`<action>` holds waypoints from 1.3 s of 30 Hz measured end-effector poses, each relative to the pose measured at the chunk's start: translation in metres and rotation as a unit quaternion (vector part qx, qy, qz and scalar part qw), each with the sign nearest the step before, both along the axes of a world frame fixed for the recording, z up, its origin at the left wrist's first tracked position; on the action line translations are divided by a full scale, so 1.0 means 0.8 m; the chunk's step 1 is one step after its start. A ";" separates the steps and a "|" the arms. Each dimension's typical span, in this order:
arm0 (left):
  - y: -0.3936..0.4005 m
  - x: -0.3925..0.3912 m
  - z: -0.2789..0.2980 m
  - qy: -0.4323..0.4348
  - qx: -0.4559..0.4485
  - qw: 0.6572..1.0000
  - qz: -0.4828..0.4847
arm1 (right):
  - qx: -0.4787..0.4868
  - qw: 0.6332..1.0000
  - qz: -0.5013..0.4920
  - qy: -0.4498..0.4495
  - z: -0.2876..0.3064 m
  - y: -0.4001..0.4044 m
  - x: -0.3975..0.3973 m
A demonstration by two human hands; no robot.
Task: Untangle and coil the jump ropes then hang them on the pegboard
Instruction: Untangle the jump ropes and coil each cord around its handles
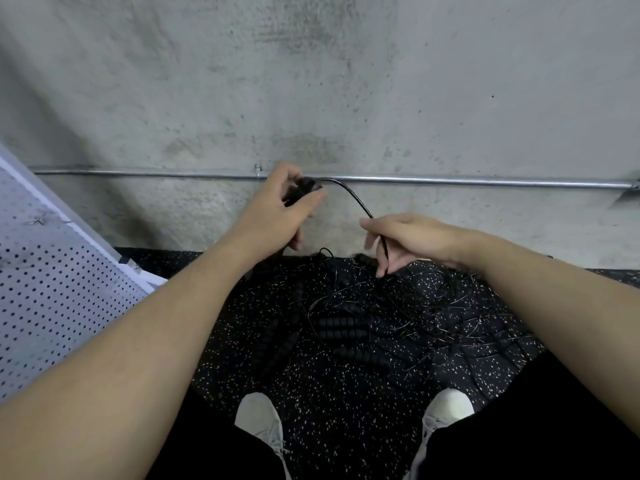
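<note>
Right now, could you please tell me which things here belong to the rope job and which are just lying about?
Job:
- left hand gripping a rope handle
- right hand holding the black cord
- tangled ropes on the floor
- pegboard leaning at left

Just about:
- metal pipe along the wall
- shoes

Dim, soft light; wide-angle edge distortion.

A bare concrete wall (311,81), grey and mottled with darker stains, fills the upper half of the view. A thin metal conduit pipe (485,182) runs horizontally along the wall low down, fixed by a small clamp (258,168). Below the pipe, the wall meets a black rubber floor (346,393) flecked with white specks. The light is dim and even.
</note>
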State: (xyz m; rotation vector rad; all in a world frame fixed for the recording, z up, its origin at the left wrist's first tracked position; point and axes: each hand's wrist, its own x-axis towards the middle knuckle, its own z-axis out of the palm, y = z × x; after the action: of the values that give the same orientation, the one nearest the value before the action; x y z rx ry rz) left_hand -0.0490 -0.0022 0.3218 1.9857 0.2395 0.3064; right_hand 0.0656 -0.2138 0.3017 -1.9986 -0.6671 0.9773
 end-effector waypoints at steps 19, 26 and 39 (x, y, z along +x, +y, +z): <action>-0.001 0.030 -0.019 0.132 0.187 0.972 -0.043 | -0.071 0.946 -0.199 -0.245 0.010 -0.047 0.047; -0.043 0.032 -0.015 0.141 0.281 0.940 -0.133 | -0.045 0.978 -0.010 -0.206 0.021 -0.016 0.004; -0.043 0.035 -0.013 0.069 0.180 0.970 -0.148 | 0.032 0.998 -0.020 -0.054 0.008 -0.032 0.002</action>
State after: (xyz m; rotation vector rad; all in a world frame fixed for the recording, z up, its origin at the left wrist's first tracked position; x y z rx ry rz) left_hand -0.0212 -0.0364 0.3115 2.3682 -0.0303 0.0169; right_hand 0.0673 -0.2396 0.3079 -2.0114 -0.7044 0.8189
